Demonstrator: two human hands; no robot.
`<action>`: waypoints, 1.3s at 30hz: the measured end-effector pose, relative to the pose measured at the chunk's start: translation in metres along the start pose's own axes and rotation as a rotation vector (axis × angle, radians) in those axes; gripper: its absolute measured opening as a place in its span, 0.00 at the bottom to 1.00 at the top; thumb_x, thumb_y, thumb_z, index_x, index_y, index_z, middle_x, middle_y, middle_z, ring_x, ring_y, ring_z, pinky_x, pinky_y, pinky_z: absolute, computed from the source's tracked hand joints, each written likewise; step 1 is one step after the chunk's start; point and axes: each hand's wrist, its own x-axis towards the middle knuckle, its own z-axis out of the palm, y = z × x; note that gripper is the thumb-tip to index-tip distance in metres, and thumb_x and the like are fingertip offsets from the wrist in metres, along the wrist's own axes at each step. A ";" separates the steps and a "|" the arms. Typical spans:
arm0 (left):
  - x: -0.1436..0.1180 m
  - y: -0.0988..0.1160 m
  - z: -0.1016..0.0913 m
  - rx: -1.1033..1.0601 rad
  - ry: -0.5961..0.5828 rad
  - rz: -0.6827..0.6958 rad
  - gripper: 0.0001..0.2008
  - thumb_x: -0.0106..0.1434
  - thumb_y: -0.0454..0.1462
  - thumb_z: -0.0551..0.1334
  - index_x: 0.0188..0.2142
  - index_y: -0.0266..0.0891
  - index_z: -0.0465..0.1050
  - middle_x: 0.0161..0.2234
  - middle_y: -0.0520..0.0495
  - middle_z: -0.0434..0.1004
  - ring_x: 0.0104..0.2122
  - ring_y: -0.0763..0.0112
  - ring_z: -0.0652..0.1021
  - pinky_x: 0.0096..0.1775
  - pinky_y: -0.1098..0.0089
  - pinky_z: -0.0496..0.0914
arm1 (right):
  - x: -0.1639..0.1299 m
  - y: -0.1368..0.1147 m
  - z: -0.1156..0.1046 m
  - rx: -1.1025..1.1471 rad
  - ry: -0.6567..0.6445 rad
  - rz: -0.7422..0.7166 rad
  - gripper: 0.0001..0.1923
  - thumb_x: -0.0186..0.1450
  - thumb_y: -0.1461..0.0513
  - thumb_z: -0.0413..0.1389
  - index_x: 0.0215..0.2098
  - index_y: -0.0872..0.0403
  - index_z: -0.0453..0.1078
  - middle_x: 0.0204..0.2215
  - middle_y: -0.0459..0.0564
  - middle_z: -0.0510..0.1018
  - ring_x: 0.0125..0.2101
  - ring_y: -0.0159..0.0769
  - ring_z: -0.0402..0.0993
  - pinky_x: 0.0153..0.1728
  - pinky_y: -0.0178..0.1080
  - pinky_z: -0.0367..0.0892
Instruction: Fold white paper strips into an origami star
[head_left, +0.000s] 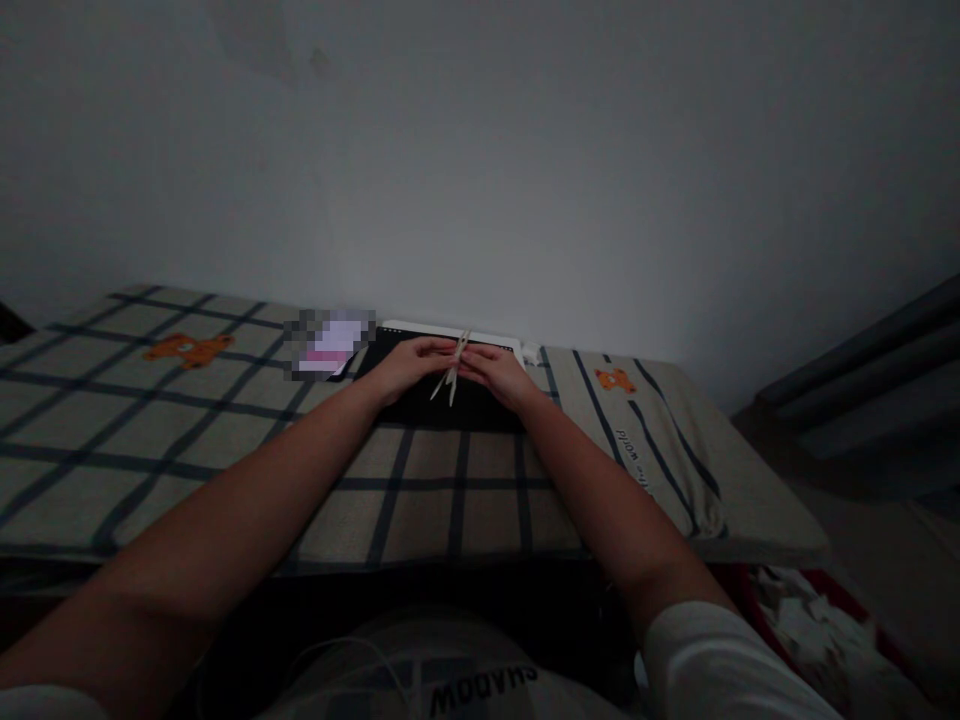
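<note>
Head view: left hand [409, 366] and right hand [499, 374] each grip clamped on pale sticks [453, 372] (over a dark tablet [450, 405]).

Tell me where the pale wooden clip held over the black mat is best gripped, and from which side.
Probably at its upper end. The wooden clip stands tilted between the left hand and right hand, its two legs splaying downward toward the black mat. The legs hang free and thin, so a pinch from either flat side near the top, where the fingertips meet it, looks steadiest. The dim picture hides finer detail.
</note>
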 end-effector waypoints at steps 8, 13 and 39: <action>0.002 -0.003 -0.002 0.029 0.005 0.035 0.20 0.47 0.41 0.69 0.40 0.36 0.74 0.37 0.45 0.77 0.36 0.69 0.76 0.46 0.64 0.66 | 0.000 0.001 -0.002 -0.022 -0.010 0.004 0.13 0.53 0.59 0.63 0.36 0.55 0.75 0.37 0.50 0.79 0.37 0.31 0.74 0.47 0.39 0.68; 0.003 -0.005 -0.002 0.012 -0.030 0.065 0.25 0.48 0.40 0.68 0.46 0.35 0.70 0.42 0.42 0.75 0.38 0.69 0.75 0.46 0.63 0.66 | -0.001 0.002 -0.003 -0.017 -0.060 -0.006 0.15 0.53 0.59 0.63 0.38 0.54 0.75 0.39 0.50 0.78 0.39 0.33 0.74 0.47 0.40 0.68; 0.008 -0.010 -0.004 0.019 0.204 0.106 0.21 0.46 0.38 0.69 0.39 0.37 0.65 0.33 0.46 0.77 0.30 0.68 0.77 0.33 0.67 0.70 | 0.006 0.006 -0.006 -0.266 0.132 -0.031 0.12 0.49 0.58 0.63 0.24 0.57 0.70 0.19 0.43 0.72 0.20 0.25 0.67 0.26 0.32 0.65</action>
